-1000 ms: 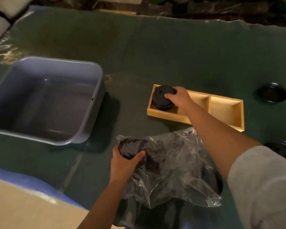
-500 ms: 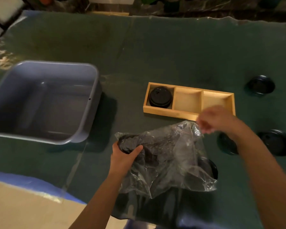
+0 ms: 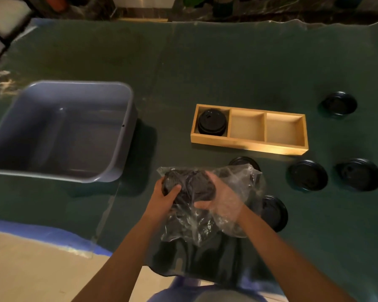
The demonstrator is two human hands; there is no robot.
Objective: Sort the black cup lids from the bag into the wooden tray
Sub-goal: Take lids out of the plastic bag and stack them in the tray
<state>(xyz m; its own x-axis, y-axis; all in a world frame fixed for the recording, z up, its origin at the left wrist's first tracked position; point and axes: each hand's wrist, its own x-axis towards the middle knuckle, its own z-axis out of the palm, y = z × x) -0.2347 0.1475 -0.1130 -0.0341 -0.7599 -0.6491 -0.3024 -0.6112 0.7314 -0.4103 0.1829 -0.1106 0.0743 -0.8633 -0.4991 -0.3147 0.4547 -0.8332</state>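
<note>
A clear plastic bag (image 3: 240, 184) with a stack of black cup lids (image 3: 190, 186) inside lies near the table's front. My left hand (image 3: 164, 195) grips the stack from outside the bag on its left. My right hand (image 3: 223, 199) is inside the bag, fingers curled on the right of the stack. The wooden tray (image 3: 249, 144) with three compartments sits beyond; its left compartment holds black lids (image 3: 212, 123), the other two are bare.
A grey plastic tub (image 3: 109, 173) stands at the left. Several loose black lids lie on the green cloth: one far right (image 3: 339, 104), two right of the bag (image 3: 308, 175) (image 3: 359, 174), one by the bag's right edge (image 3: 275, 212), one behind it (image 3: 244, 162).
My right hand left the tray's left compartment, swung back over the table and went into the bag onto the lid stack. My left hand kept its hold on the stack.
</note>
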